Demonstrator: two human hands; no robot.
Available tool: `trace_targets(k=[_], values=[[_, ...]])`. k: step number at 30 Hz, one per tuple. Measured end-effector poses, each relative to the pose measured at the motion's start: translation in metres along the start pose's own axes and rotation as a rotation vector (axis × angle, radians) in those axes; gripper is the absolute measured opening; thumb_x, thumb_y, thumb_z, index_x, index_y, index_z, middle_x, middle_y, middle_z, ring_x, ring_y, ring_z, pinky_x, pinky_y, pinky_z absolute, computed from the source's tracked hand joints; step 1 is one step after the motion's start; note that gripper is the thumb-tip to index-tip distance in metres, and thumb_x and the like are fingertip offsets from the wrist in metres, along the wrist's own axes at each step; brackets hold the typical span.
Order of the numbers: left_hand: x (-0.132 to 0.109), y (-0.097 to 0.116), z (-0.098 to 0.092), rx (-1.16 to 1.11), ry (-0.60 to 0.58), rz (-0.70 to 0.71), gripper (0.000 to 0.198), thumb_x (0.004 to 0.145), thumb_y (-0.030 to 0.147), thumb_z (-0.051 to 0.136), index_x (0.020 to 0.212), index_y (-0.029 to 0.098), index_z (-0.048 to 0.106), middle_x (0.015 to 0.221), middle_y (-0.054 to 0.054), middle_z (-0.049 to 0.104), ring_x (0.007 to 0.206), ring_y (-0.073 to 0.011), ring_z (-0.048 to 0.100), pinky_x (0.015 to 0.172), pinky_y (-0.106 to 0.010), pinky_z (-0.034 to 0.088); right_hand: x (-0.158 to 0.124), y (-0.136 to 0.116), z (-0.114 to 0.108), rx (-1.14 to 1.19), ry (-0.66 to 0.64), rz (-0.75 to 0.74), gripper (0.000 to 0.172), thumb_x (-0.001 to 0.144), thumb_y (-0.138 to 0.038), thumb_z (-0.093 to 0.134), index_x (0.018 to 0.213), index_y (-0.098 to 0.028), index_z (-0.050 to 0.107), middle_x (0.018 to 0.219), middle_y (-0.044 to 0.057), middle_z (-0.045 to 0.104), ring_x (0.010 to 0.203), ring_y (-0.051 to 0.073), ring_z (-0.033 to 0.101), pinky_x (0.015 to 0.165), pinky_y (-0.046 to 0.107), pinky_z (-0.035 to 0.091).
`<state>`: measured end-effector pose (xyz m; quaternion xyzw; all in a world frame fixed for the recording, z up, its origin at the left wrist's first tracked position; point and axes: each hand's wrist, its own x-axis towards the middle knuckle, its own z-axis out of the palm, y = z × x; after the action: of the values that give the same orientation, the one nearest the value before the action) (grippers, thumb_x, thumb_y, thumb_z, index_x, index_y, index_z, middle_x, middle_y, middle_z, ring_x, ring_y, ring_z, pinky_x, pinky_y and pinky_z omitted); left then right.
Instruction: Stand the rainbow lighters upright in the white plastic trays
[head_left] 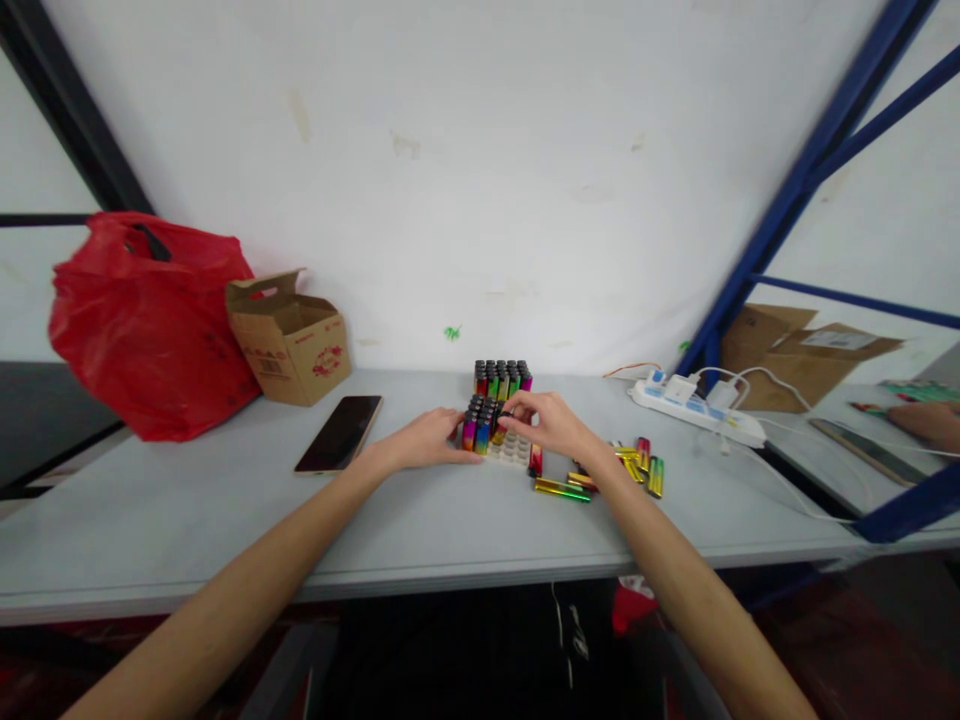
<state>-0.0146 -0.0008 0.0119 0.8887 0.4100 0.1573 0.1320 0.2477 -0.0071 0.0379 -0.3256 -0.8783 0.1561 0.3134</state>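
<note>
Colourful lighters (483, 432) with black tops stand upright in a white tray (512, 450) with round slots, whose right part shows bare. My left hand (435, 438) rests at the tray's left side, thumb and fingers apart around the lighters' edge. My right hand (546, 422) is over the tray, fingertips pinched on the black top of a lighter (501, 428). Behind them stands another block of upright lighters (502, 378). Loose lighters (562, 490) in gold, green and red lie to the right, partly behind my right forearm.
A phone (340, 434) lies on the grey table (420, 520) at left. Further left are an open cardboard box (300, 352) and a red bag (150, 330). A power strip (697, 412) with cables lies at right, by a blue frame (780, 225). Another person's hand (930, 422) shows far right.
</note>
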Motion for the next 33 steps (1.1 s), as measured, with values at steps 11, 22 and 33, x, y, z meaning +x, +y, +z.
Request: trace_targets(k=[11,22,33], values=[[0.0,-0.001,0.002,0.005,0.028,-0.007,0.057,0.079,0.073,0.063,0.099,0.019,0.067,0.095,-0.008,0.071,0.087,-0.0264,0.066,0.078,-0.034,0.049,0.009,0.001,0.016,-0.522,0.065,0.263,0.042,0.089,-0.058,0.067,0.071,-0.021,0.063,0.064,0.005,0.065,0.061,0.018,0.058,0.056,0.027,0.031],[0.001,-0.002,0.001,0.005,0.024,-0.007,0.058,0.079,0.073,0.063,0.1,0.019,0.068,0.096,-0.008,0.071,0.086,-0.0265,0.065,0.076,-0.033,0.048,-0.003,0.027,-0.003,-0.207,-0.114,0.131,0.047,0.099,-0.054,0.054,0.075,-0.016,0.066,0.062,-0.001,0.062,0.054,0.011,0.048,0.056,0.025,0.03],[0.0,-0.002,0.0,0.049,0.018,-0.015,0.061,0.079,0.078,0.059,0.096,0.019,0.065,0.094,-0.009,0.07,0.085,-0.0279,0.065,0.074,-0.034,0.048,-0.06,0.056,-0.051,-0.479,0.116,0.275,0.03,0.101,-0.03,0.044,0.114,-0.016,0.067,0.115,0.015,0.068,0.112,0.027,0.06,0.102,0.041,0.044]])
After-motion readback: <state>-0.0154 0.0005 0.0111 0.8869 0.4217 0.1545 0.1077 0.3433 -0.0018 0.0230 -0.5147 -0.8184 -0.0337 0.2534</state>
